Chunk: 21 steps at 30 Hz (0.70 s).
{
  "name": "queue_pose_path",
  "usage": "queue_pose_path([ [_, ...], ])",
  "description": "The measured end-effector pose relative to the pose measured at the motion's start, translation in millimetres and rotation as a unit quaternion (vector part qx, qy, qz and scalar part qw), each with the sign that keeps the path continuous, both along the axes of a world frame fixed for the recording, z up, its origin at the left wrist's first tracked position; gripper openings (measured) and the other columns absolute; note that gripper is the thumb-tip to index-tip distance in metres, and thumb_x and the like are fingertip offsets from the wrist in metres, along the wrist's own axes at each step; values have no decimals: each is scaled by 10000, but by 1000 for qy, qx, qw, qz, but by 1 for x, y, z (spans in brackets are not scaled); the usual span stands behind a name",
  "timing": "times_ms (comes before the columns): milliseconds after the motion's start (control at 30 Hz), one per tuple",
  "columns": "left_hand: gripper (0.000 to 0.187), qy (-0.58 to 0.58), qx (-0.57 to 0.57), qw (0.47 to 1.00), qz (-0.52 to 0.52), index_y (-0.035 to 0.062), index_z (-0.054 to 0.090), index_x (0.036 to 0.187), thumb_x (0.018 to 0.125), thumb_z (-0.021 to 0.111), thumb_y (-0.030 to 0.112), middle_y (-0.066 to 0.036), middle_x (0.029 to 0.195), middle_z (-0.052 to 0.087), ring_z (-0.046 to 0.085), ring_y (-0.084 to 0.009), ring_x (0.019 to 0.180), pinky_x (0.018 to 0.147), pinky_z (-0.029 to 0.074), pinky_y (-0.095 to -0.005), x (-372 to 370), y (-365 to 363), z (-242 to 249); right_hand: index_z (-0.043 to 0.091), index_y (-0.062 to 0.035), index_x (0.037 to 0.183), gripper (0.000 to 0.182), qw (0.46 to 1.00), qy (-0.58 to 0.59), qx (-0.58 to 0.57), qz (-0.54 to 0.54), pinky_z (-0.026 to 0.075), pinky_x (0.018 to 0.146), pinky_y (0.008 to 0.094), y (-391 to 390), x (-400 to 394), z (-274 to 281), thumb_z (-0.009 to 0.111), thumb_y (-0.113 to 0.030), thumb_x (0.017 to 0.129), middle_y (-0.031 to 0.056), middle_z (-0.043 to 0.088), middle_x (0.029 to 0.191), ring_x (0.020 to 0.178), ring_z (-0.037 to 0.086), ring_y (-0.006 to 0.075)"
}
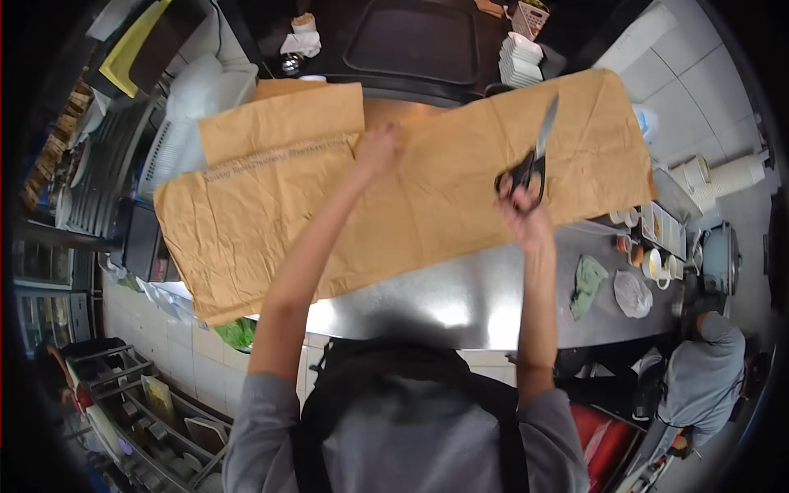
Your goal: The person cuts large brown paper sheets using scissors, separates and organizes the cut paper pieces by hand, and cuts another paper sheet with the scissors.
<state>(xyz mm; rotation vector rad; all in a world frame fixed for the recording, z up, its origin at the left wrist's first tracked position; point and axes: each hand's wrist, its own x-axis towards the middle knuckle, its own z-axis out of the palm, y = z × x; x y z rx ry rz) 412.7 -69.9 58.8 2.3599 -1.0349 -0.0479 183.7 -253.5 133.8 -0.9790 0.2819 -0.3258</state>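
Observation:
A large brown paper sack with a printed line of text lies spread across the metal counter, its surface creased. At its upper edge, beside a cut or folded flap, my left hand is closed on the paper; its fingertips are slightly blurred. My right hand grips a pair of black-handled scissors by the finger loops, over the right part of the sack. The scissors' blades point up and away from me and look closed together.
The steel counter shows in front, with a green cloth and a clear plastic bag at right. Behind are a black tray and stacked white dishes. A person in grey is at the right.

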Motion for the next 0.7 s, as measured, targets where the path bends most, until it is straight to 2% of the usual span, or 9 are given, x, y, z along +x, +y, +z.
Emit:
queue_pose_path([
  [67, 422, -48, 60, 997, 18, 9, 478, 1135, 780, 554, 225, -172, 1167, 491, 443, -346, 1100, 914, 382, -425, 37, -19, -21, 534, -30, 855, 291, 993, 63, -102, 25, 508, 684, 304, 21, -50, -24, 706, -223, 722, 45, 556, 816, 727, 587, 176],
  [133, 426, 30, 200, 979, -1, 24, 488, 1148, 799, 537, 265, -160, 1200, 481, 434, -329, 1130, 928, 373, -423, 55, -29, -16, 532, -22, 858, 366, 981, 145, -125, 8, 502, 691, 308, 50, -89, -51, 737, -270, 683, 63, 560, 806, 730, 601, 180],
  [167, 429, 68, 267, 961, -10, 32, 493, 1154, 809, 528, 286, -154, 1216, 476, 430, -321, 1145, 935, 369, -422, 57, -32, -15, 555, -48, 844, 294, 975, 176, -137, 8, 452, 645, 262, 65, -102, -65, 727, -244, 709, 37, 585, 771, 786, 620, 173],
  [267, 434, 55, 326, 943, -30, 58, 508, 1158, 822, 512, 333, -131, 1251, 463, 402, -299, 1188, 950, 357, -426, 55, -32, -18, 487, -41, 986, 348, 978, 185, -94, -38, 426, 859, 308, 98, -116, -100, 704, -48, 715, 61, 549, 964, 1012, 550, 203],
  [367, 447, 39, 295, 955, -11, 79, 517, 1153, 800, 535, 353, -112, 1261, 460, 407, -293, 1186, 949, 353, -437, 49, -31, -19, 450, -49, 1024, 398, 982, 135, -4, -136, 392, 919, 324, 118, -96, -119, 682, 28, 710, 73, 476, 1080, 1111, 483, 222],
  [400, 436, 42, 285, 958, -2, 80, 529, 1139, 787, 552, 336, -113, 1248, 470, 417, -293, 1179, 943, 362, -426, 47, -30, -22, 449, -55, 1006, 387, 980, 113, -22, -163, 374, 940, 322, 121, -85, -120, 683, 26, 708, 69, 464, 1073, 1099, 480, 210],
  [433, 425, 45, 274, 961, 9, 82, 542, 1126, 775, 570, 320, -114, 1235, 481, 426, -293, 1171, 937, 371, -415, 48, -31, -27, 457, -95, 997, 383, 974, 101, -89, -180, 385, 695, 217, 123, -74, -121, 691, -9, 706, -4, 459, 878, 841, 474, 92],
  [500, 402, 50, 225, 973, 12, 75, 567, 1086, 747, 605, 289, -114, 1167, 522, 470, -280, 1111, 898, 398, -380, 58, -33, -35, 462, -101, 990, 394, 972, 130, -110, -160, 352, 661, 207, 121, -67, -114, 706, -16, 693, -14, 437, 848, 741, 395, 71],
  [700, 294, 231, 159, 955, -95, 42, 596, 939, 714, 660, 221, -49, 850, 591, 534, -148, 789, 708, 428, -264, 103, -36, -7, 443, -82, 1012, 398, 978, 92, -99, -158, 386, 674, 206, 113, -62, -82, 681, 21, 711, -6, 477, 829, 730, 458, 74],
])
